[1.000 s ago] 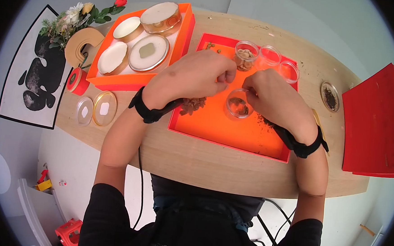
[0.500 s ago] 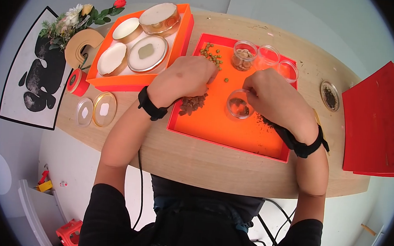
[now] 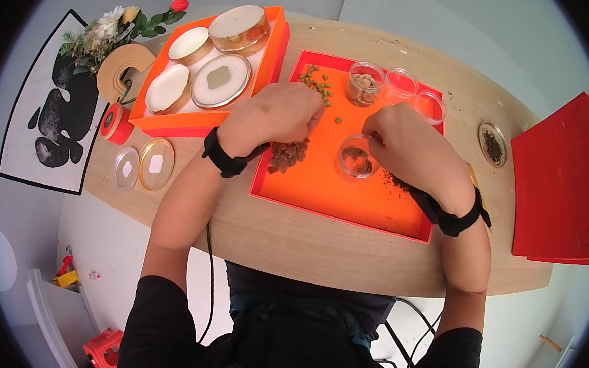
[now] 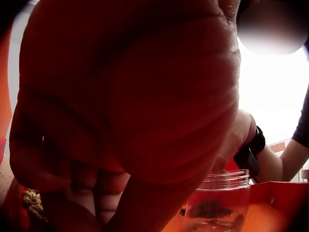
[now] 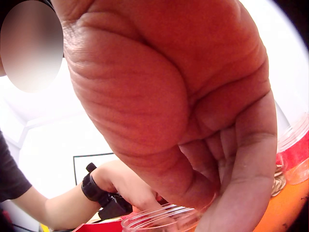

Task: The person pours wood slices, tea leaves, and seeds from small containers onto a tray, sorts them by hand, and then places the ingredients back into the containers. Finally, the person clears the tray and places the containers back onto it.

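In the head view my left hand [image 3: 271, 118] is low over the left side of an orange tray [image 3: 307, 195], fingers bent down. It lies between a pile of brown dried flakes [image 3: 286, 158] and scattered small green balls [image 3: 319, 84]. Its fingertips are hidden, so I cannot tell whether it pinches anything. My right hand [image 3: 415, 147] grips the rim of a clear open jar [image 3: 358, 162] at the tray's middle, with some brown pieces inside. The right wrist view shows the thumb and fingers at the threaded jar mouth [image 5: 159, 217].
A jar of pale round slices [image 3: 365, 87] and two clear containers [image 3: 402, 84] stand at the tray's back. Dark crumbs [image 3: 397, 182] lie by the right hand. An orange box [image 3: 197, 125] holds several round containers. At right are a dish [image 3: 493, 143] and a red box [image 3: 557, 183].
My left hand has come back from beside the middle jar to the tray's left side, uncovering the green balls. The right hand and its jar stay in place.
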### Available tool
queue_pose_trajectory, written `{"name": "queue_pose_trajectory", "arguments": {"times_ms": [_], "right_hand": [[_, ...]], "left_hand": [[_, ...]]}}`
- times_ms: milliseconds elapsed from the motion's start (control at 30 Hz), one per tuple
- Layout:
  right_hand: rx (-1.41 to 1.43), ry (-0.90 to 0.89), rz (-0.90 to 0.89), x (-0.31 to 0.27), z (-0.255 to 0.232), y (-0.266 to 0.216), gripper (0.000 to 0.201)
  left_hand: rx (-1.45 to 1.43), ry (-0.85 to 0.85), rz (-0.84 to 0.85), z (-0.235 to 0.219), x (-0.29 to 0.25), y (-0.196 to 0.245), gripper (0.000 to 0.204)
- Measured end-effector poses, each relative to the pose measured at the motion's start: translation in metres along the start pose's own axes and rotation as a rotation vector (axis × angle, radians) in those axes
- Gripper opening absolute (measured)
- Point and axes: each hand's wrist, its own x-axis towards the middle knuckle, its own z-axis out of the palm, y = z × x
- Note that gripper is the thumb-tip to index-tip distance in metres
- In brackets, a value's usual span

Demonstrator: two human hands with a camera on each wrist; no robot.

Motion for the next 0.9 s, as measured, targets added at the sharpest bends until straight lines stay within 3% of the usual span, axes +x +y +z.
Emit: {"name": "queue_pose_trajectory", "arguments": {"times_ms": [267,367,433,567,633,767,833,867,900], "right_hand": [[0.022,0.005,0.003,0.000,-0.001,-0.001,0.012],[0.015,-0.026,0.023,0.000,-0.002,-0.003,0.012],[0.042,0.011,0.004,-0.001,0.000,-0.002,0.013],[0.017,-0.013,-0.003,0.000,0.001,-0.001,0.013],[0.025,-0.034,0.002,0.001,0.002,0.001,0.014],[0.041,0.001,-0.025,-0.001,0.006,0.004,0.014],[0.060,0.053,-0.048,-0.002,0.005,0.003,0.013],[0.066,0.070,-0.055,-0.003,0.005,0.002,0.013],[0.051,0.056,-0.049,-0.002,0.004,0.002,0.013]], "left_hand": [[-0.074,0.043,0.033,-0.015,-0.002,0.005,0.008],[-0.084,0.126,0.032,-0.028,-0.009,0.013,0.009],[-0.144,0.280,0.119,-0.030,-0.014,0.016,0.009],[-0.340,0.304,0.223,-0.038,-0.025,0.041,0.010],[-0.475,0.196,0.214,-0.041,-0.028,0.049,0.008],[-0.395,0.207,0.242,-0.032,-0.023,0.039,0.010],[-0.115,0.288,0.184,-0.022,-0.017,0.022,0.013],[-0.114,0.288,0.184,-0.021,-0.017,0.018,0.013],[-0.029,0.207,0.091,-0.020,-0.017,0.015,0.016]]}}
